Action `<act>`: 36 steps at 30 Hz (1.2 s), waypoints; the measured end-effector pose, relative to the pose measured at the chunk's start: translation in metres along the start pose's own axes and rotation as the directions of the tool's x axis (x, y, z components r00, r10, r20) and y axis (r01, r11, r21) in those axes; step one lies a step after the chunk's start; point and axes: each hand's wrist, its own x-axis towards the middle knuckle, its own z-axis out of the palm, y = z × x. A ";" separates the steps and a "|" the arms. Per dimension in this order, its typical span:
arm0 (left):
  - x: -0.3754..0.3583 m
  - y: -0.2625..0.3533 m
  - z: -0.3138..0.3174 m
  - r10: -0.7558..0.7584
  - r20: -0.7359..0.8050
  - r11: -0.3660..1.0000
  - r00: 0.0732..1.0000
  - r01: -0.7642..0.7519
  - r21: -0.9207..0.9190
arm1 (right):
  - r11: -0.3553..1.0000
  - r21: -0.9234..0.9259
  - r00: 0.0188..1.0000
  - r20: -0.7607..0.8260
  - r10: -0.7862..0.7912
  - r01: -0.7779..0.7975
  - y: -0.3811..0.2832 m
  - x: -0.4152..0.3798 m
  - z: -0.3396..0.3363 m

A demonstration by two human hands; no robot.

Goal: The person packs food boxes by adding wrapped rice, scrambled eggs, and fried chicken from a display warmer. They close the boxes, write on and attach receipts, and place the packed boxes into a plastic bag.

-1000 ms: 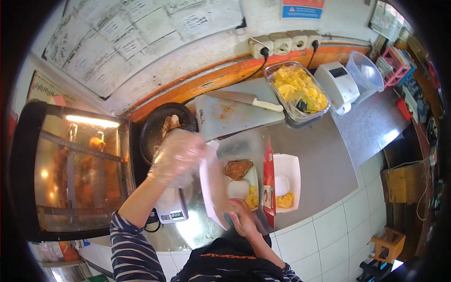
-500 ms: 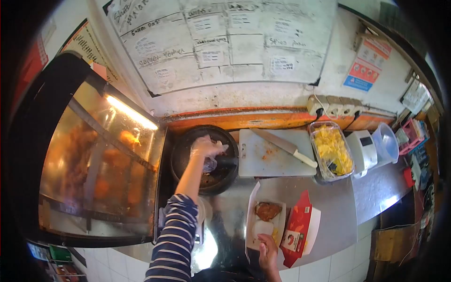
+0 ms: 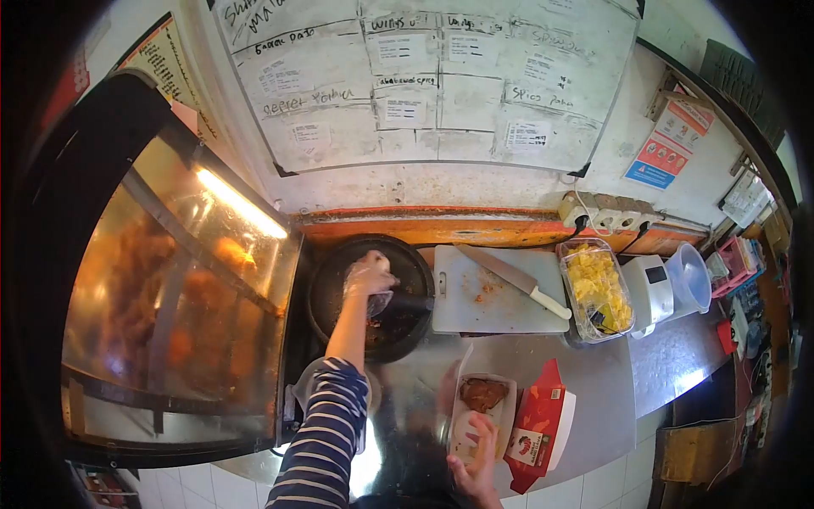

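My left hand (image 3: pixel 369 278), in a clear plastic glove, is over a round dark stone-like dish (image 3: pixel 405 332) beside the glass cabinet. Its fingers are curled and pressed together; what they hold, if anything, is hidden. Dark bits lie in the dish. My bare right hand (image 3: pixel 477 465) is raised above the near end of an open paper food box (image 3: pixel 506 414), fingers stretched out, holding nothing. Inside the box sit a browned chicken piece (image 3: pixel 483 394) and a white mound (image 3: pixel 463 431) resembling rice, partly covered by the hand. The red printed lid (image 3: pixel 538 424) is folded out to the right.
A lit glass cabinet (image 3: pixel 182 297) stands left. Behind the box, a knife (image 3: pixel 513 278) lies on a white cutting board (image 3: pixel 454 310). Further right are a plastic tub of yellow pieces (image 3: pixel 599 280), a white device (image 3: pixel 649 293) and a clear jug (image 3: pixel 688 276).
My view has tilted slightly. My left hand stays over the dark dish, its fingers more curled. My right hand has shifted up and left over the box, with its fingers more spread.
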 end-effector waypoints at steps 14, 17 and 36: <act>-0.099 0.171 -0.043 0.747 0.377 0.324 0.548 0.196 -0.926 | 0.934 -0.067 0.923 -0.191 0.333 -0.351 0.012 -0.023 -0.111; -0.146 0.247 0.011 0.768 0.493 0.575 0.409 -0.100 -0.812 | 0.946 -0.316 0.997 0.008 0.081 -0.075 0.010 -0.027 -0.099; -0.255 0.250 0.007 0.907 0.130 0.406 0.401 -0.914 -0.007 | 0.986 -0.008 0.941 -0.300 0.156 -0.166 0.022 -0.006 -0.156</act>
